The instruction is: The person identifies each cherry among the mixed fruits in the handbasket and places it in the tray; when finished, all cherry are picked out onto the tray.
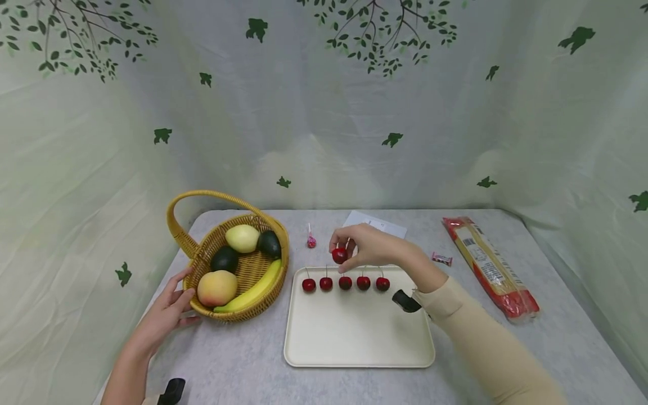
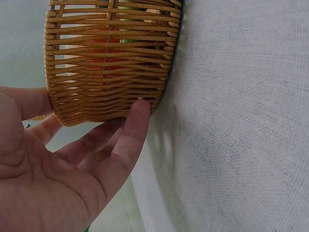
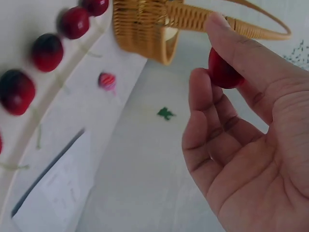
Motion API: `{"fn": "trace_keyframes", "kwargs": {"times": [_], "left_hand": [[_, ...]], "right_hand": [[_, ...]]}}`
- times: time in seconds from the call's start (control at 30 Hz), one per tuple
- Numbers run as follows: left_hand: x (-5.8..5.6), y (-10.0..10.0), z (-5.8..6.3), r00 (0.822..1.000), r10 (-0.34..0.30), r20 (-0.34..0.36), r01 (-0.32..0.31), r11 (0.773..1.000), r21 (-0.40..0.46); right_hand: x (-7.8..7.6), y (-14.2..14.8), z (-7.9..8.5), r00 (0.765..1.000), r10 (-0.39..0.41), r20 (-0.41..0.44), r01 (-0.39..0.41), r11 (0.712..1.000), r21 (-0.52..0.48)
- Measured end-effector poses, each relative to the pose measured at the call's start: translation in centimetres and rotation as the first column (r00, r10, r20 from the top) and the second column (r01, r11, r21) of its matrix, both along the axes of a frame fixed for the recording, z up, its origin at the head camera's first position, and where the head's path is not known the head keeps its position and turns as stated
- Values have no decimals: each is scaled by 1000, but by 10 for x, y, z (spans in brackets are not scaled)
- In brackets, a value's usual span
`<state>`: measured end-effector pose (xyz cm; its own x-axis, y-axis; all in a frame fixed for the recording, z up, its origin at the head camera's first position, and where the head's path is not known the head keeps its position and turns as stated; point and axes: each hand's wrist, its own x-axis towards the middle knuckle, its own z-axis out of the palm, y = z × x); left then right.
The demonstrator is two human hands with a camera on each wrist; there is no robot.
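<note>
Between thumb and fingers, my right hand (image 1: 367, 246) pinches a dark red cherry (image 3: 223, 70), held above the far edge of a cream tray (image 1: 359, 337). Several more cherries (image 1: 345, 283) with stems stand in a row along that far side of the tray. On the left, my left hand (image 1: 169, 308) touches the wall of a wicker basket (image 2: 108, 72), its fingers spread against the weave near the base. Inside the basket lie a peach (image 1: 217, 288), a banana (image 1: 253, 289), a pale yellow-green fruit (image 1: 242, 238) and two dark green avocados (image 1: 224, 259).
Behind the tray are a wrapped lollipop (image 1: 311, 241) and a white paper sheet (image 1: 385, 224). A small wrapped candy (image 1: 442, 259) lies to the right, beside a long red-and-clear noodle packet (image 1: 491, 267). A leaf-patterned curtain (image 1: 324, 112) hangs behind the table.
</note>
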<state>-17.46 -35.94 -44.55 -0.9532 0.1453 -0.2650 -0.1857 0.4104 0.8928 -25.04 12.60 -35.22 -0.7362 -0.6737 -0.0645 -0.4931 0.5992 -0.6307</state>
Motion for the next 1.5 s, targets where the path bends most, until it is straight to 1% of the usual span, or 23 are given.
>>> {"fn": "trace_keyframes", "kwargs": {"times": [0.13, 0.33, 0.43, 0.53, 0.6, 0.73, 0.87, 0.97, 1.07, 1.13, 1.3, 1.4, 1.5], "left_hand": [[0, 0, 0, 1000, 2, -1, -2, 1000, -2], [-1, 0, 1, 1000, 1, -1, -1, 1000, -6], [0, 0, 1, 1000, 0, 0, 0, 1000, -7], [0, 0, 2, 1000, -2, 0, 2, 1000, -5], [0, 0, 2, 1000, -3, -3, 3, 1000, -8], [0, -1, 2, 1000, 0, -6, 0, 1000, -15], [0, -1, 1, 1000, -2, -5, 2, 1000, -14], [0, 0, 2, 1000, -6, -7, 6, 1000, -10], [1, 0, 2, 1000, -5, -9, 5, 1000, -10], [1, 0, 2, 1000, -4, -11, 4, 1000, -11], [1, 0, 1, 1000, -4, -11, 4, 1000, -10], [1, 1, 1, 1000, -5, -8, 4, 1000, -7], [1, 1, 1, 1000, -4, -9, 4, 1000, -4]], "right_hand": [[4, 20, -8, 997, -78, -29, 78, 997, -1], [9, 49, -23, 982, -175, -64, 177, 984, 22], [11, 64, -34, 970, -235, -66, 237, 971, 32], [14, 77, -43, 951, -303, -56, 305, 951, 39], [16, 86, -48, 941, -335, -54, 337, 940, 45], [19, 100, -60, 927, -374, -41, 376, 924, 73], [21, 111, -71, 920, -392, -5, 391, 915, 102], [22, 116, -80, 921, -388, 31, 383, 917, 107], [22, 117, -87, 929, -367, 56, 360, 927, 105], [22, 116, -92, 929, -363, 75, 356, 929, 98], [23, 113, -101, 918, -377, 120, 367, 925, 98], [24, 111, -104, 918, -375, 128, 363, 925, 110], [24, 109, -107, 925, -363, 114, 350, 929, 121]]}}
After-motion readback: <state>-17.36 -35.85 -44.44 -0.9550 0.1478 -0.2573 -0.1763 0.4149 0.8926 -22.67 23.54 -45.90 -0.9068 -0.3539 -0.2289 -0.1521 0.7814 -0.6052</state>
